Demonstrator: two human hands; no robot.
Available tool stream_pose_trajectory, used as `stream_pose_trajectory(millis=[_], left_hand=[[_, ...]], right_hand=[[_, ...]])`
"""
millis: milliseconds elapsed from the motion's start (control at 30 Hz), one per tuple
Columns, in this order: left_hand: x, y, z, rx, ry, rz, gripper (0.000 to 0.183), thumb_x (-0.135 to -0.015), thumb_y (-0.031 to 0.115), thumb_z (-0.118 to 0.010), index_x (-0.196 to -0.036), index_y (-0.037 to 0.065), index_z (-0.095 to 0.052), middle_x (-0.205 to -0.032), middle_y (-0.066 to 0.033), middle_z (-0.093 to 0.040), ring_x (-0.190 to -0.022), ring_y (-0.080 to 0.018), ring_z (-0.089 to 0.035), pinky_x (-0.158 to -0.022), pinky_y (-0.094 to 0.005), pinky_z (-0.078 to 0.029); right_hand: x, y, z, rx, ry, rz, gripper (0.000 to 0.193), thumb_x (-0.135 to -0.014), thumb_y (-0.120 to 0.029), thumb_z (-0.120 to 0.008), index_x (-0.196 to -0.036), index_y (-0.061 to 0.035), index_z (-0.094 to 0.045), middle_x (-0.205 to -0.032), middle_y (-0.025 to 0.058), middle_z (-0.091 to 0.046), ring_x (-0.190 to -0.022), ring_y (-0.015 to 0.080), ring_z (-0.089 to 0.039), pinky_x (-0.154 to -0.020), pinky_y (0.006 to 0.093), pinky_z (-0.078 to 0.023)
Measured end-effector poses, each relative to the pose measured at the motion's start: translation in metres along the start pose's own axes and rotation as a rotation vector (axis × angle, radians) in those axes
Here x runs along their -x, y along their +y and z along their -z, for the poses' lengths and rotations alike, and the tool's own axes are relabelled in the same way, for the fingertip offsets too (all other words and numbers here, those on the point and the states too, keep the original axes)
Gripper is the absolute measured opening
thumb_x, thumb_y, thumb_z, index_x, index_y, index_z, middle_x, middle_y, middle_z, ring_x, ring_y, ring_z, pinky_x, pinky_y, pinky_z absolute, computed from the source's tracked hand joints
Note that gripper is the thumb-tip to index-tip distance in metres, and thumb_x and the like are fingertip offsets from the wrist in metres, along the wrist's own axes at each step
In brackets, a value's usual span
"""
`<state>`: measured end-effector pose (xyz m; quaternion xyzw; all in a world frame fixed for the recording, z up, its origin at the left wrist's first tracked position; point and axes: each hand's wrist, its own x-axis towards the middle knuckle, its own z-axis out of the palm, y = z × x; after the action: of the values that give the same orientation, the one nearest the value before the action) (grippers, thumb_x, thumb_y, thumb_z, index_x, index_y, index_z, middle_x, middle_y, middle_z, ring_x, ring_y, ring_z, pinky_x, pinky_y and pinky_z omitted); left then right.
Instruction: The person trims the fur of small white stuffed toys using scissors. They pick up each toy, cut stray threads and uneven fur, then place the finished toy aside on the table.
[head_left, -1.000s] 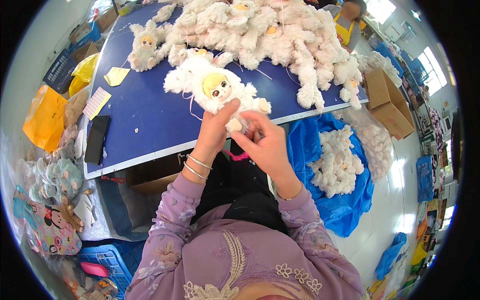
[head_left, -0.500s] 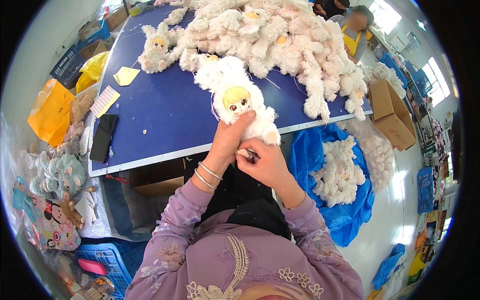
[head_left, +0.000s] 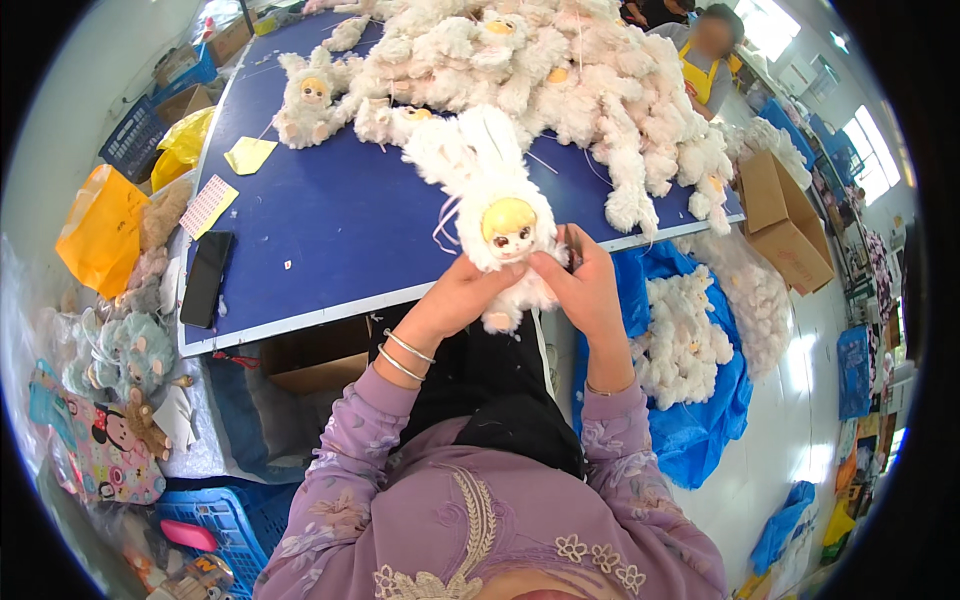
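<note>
A white fluffy plush doll (head_left: pixel 487 178) with long ears, yellow hair and a face hangs upright just over the table's near edge. My left hand (head_left: pixel 462 292) is closed on its lower body from the left, thumb below the face. From the right, my right hand (head_left: pixel 588 290) grips the doll's side with its thumb at the front. A small dark tool (head_left: pixel 572 246) shows among the right fingers; its kind is mostly hidden. Pale threads (head_left: pixel 446 222) hang beside the doll's head. Beyond it lies a large heap of similar plush dolls (head_left: pixel 590 110) on the blue table (head_left: pixel 330 215).
A single plush doll (head_left: pixel 308 100) sits left of the heap. Along the table's left side lie a black phone (head_left: pixel 208 279), a label sheet (head_left: pixel 210 206) and a yellow paper (head_left: pixel 250 154). Right below stands a blue bag (head_left: pixel 715 425) of plush pieces, near a cardboard box (head_left: pixel 785 225). Another person (head_left: pixel 705 70) is beyond.
The doll has moved right and turned more upright. My right hand has come up from below its feet to its right side, and my left hand has shifted lower on its body.
</note>
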<state>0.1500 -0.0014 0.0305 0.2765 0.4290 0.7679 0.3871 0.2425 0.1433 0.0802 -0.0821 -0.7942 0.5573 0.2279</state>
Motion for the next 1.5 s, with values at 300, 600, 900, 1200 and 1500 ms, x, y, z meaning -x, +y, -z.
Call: stream_pose_trajectory(millis=[300, 600, 900, 1200, 1500], left_hand=[[0.012, -0.006, 0.001, 0.329, -0.067, -0.027, 0.041, -0.095, 0.007, -0.049, -0.134, 0.000, -0.044, -0.125, -0.0060, -0.056, -0.114, -0.0149, -0.053, -0.097, -0.0302, -0.043], [0.014, -0.030, 0.003, 0.210, 0.059, -0.071, 0.033, -0.090, 0.003, -0.054, -0.123, 0.000, -0.056, -0.115, -0.0043, -0.062, -0.102, -0.0120, -0.059, -0.089, -0.0279, -0.048], [0.011, -0.028, 0.004, 0.061, 0.127, -0.078, 0.034, -0.092, 0.006, -0.054, -0.124, -0.001, -0.054, -0.116, -0.0037, -0.062, -0.101, -0.0105, -0.058, -0.088, -0.0264, -0.048], [0.008, -0.012, -0.008, -0.219, 0.097, -0.065, 0.039, -0.093, 0.010, -0.053, -0.131, -0.001, -0.049, -0.122, -0.0067, -0.060, -0.109, -0.0125, -0.055, -0.094, -0.0281, -0.044], [0.006, -0.014, -0.011, -0.424, 0.093, -0.191, 0.046, -0.087, 0.005, -0.050, -0.132, -0.002, -0.045, -0.116, -0.0130, -0.062, -0.108, -0.0174, -0.058, -0.094, -0.0322, -0.045]], right_hand=[[0.015, 0.013, 0.007, -0.225, 0.021, -0.144, 0.014, -0.084, -0.008, -0.068, -0.092, 0.0002, -0.061, -0.076, -0.0038, -0.058, -0.063, -0.0001, -0.047, -0.054, 0.0178, -0.037], [0.022, 0.041, 0.003, -0.306, -0.002, -0.173, 0.012, -0.079, -0.003, -0.064, -0.091, -0.0010, -0.061, -0.081, -0.0058, -0.058, -0.070, -0.0003, -0.048, -0.060, 0.0171, -0.037], [0.022, 0.034, 0.006, -0.261, 0.006, -0.175, 0.018, -0.080, -0.004, -0.065, -0.097, 0.0017, -0.061, -0.086, -0.0011, -0.061, -0.073, 0.0035, -0.053, -0.067, 0.0190, -0.044], [-0.015, -0.036, 0.020, 0.127, 0.150, 0.251, 0.008, -0.084, -0.007, -0.068, -0.088, -0.0010, -0.064, -0.071, -0.0045, -0.052, -0.061, 0.0020, -0.042, -0.051, 0.0196, -0.031], [-0.046, -0.062, 0.001, 0.640, -0.011, 0.418, 0.021, -0.078, -0.012, -0.073, -0.091, -0.0015, -0.061, -0.087, 0.0084, -0.061, -0.072, 0.0251, -0.064, -0.063, 0.0329, -0.050]])
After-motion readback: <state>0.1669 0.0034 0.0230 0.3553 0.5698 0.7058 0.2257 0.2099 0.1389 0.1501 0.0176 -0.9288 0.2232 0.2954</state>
